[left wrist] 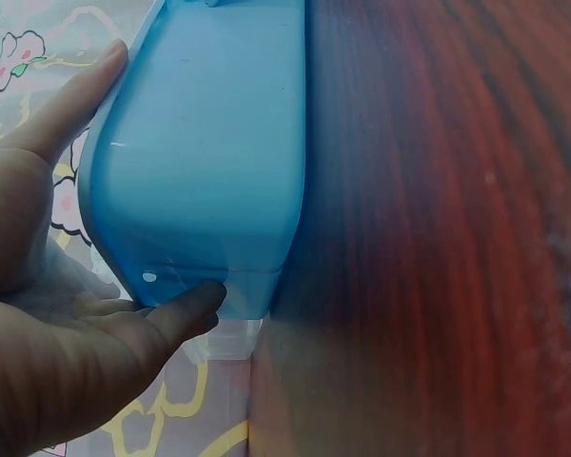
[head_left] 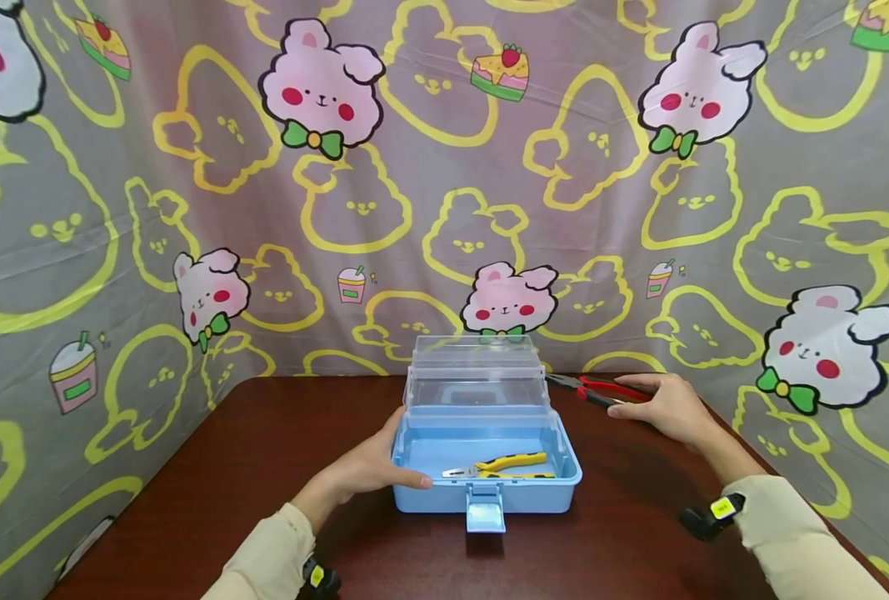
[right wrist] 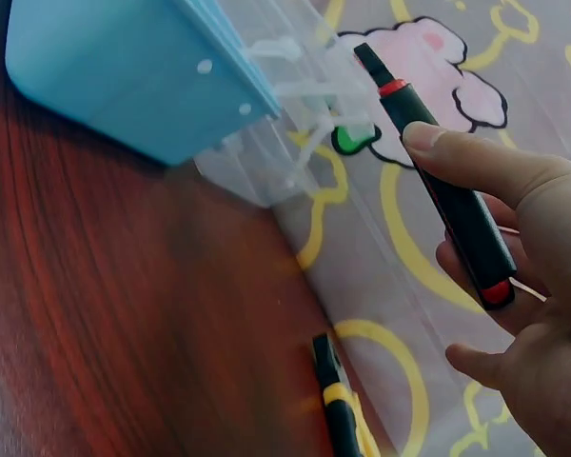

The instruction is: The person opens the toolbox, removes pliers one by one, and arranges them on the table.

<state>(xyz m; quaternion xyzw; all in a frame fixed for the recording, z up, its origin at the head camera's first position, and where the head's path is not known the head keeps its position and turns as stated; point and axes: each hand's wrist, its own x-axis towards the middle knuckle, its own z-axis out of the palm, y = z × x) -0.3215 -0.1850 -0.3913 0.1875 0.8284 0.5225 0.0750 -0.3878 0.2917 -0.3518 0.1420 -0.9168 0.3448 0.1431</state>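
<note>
A light-blue toolbox (head_left: 519, 498) stands on the table with its clear lid and trays (head_left: 476, 390) raised at the back. Inside lie pliers with yellow-and-black handles (head_left: 515, 461), their jaws resting toward the front rim. My left hand (head_left: 372, 462) grips the box's left end, thumb at the front rim and fingers toward the back corner. Right of the box, my right hand (head_left: 669, 408) holds red-and-black pliers (right wrist: 447, 190) by the handles, above the table. Their jaws point left toward the raised trays; in the right wrist view they show edge-on.
A black-and-yellow tool (right wrist: 338, 405) lies near the table's back edge in the right wrist view; its kind is unclear. The front latch (head_left: 485, 510) of the box hangs down. A patterned curtain (head_left: 429, 208) rises behind the dark wooden table (head_left: 287, 433).
</note>
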